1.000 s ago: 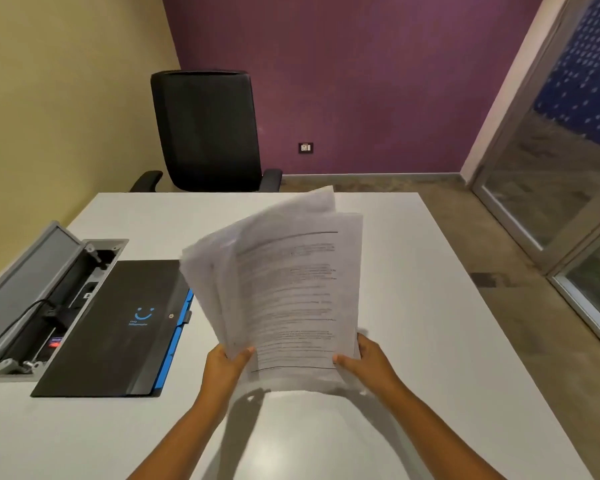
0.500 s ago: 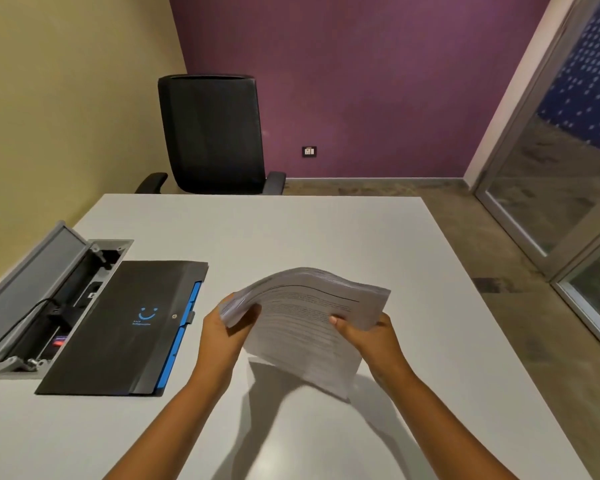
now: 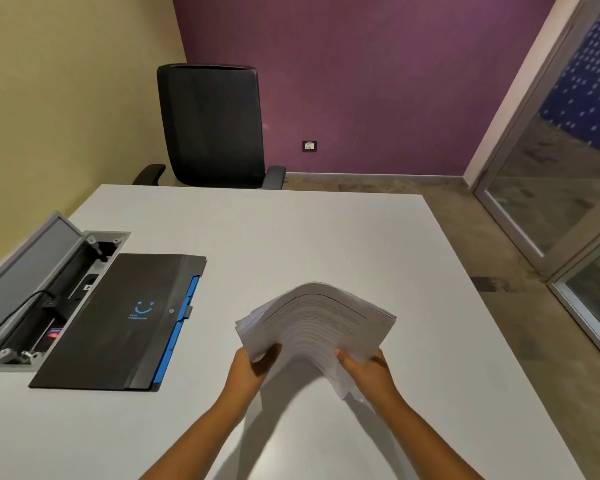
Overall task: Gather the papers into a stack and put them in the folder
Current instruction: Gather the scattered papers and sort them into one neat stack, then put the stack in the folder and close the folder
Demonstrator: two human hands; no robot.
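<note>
Left hand (image 3: 248, 370) gripping the near left corner of the papers (image 3: 317, 327), thumb on top, fingers curled under. Right hand (image 3: 369, 374) gripping the near right edge of the same stack, thumb over the top sheet, fingers hidden underneath. Stack held up off the table (image 3: 309, 237), bowed upward in the middle, printed side up, sheet edges fanned and not squared at the left corner; one corner sagging down between the hands. Shadow of stack and forearms on the tabletop below.

Folder (image 3: 118, 323) lying closed and flat on the table, well left of the papers, black cover with a small blue smiley logo, blue tabs showing along its right edge. Not touched by either hand.

Open cable box (image 3: 39, 306) set into the table just left of the folder, grey lid tilted up, black cable running inside. Black office chair (image 3: 212, 126) at the far side of the table, against the purple wall. Glass door (image 3: 551, 185) at right.
</note>
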